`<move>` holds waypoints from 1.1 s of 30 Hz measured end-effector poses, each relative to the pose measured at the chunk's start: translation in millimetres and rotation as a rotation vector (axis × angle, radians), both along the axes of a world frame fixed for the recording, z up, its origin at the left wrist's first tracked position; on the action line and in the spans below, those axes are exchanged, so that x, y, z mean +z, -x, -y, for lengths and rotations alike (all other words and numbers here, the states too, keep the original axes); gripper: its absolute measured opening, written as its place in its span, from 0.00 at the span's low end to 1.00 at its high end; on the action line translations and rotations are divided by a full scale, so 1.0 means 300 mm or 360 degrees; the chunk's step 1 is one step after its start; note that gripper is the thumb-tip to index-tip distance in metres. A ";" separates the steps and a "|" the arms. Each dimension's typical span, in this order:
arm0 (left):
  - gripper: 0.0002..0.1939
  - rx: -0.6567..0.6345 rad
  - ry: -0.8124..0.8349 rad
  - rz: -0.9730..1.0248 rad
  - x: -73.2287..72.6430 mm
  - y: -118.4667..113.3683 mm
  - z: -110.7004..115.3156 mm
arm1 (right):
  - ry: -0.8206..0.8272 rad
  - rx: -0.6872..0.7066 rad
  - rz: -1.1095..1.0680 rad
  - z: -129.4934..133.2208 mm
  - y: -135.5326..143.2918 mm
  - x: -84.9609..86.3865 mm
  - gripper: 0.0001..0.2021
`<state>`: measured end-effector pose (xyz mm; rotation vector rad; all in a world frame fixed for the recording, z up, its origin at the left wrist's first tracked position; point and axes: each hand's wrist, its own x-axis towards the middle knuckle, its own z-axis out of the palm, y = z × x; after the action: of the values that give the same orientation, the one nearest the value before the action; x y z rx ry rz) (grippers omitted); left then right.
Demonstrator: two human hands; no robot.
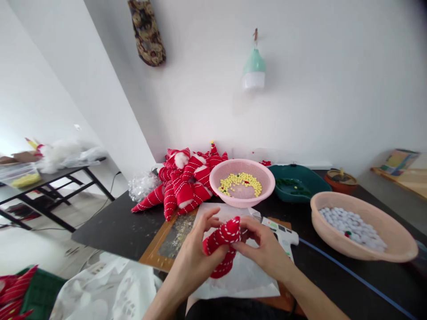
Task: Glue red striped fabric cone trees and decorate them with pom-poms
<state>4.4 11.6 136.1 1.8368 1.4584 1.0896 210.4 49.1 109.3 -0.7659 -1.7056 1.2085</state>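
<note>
My left hand is wrapped round a red stuffed fabric cone with white stitched stripes, its tip bent over. At the cone's right side, my right hand pinches the tip between thumb and fingers. Both hands are above a white sheet on the table. Just beyond the right hand lies a white glue gun, partly hidden by it, with a long blue stick or cord trailing right. Under the sheet shows a brown board.
Behind stand a pile of red striped cones, a pink basket of yellow pompoms, and a teal basin. A peach basin of white pompoms stands right. White plastic bags and a green crate are at left.
</note>
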 end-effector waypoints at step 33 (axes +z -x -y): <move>0.21 0.0133 0.0159 0.0497 -0.040 -0.011 0.020 | 0.0216 -0.0149 -0.0124 0.010 0.016 0.022 0.10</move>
<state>7.8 5.7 124.1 1.4718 1.3856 1.2558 205.6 46.2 115.8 -0.8594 -1.5199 1.2822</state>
